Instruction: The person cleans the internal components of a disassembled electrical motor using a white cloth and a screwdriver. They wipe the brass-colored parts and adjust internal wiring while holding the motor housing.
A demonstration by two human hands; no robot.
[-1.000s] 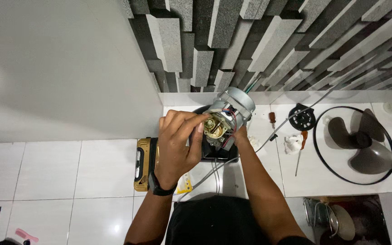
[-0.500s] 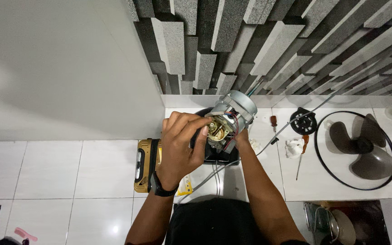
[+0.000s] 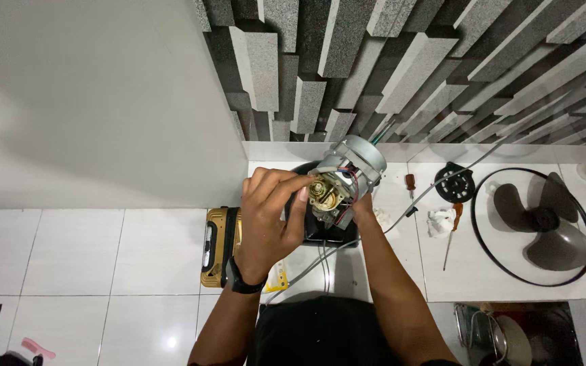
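From where I sit, little has moved. My left hand (image 3: 269, 217) has shifted a touch: a second ago its fingers were curled over the brass-coloured gear end of the fan motor (image 3: 344, 179), and now the index finger reaches out along it, its tip on the gear part. The motor has tipped slightly, its silver end a little higher. My head has drifted too, so the fan blade (image 3: 544, 224) sits a little lower in view.

no packages, labels, signs or screens to be made out
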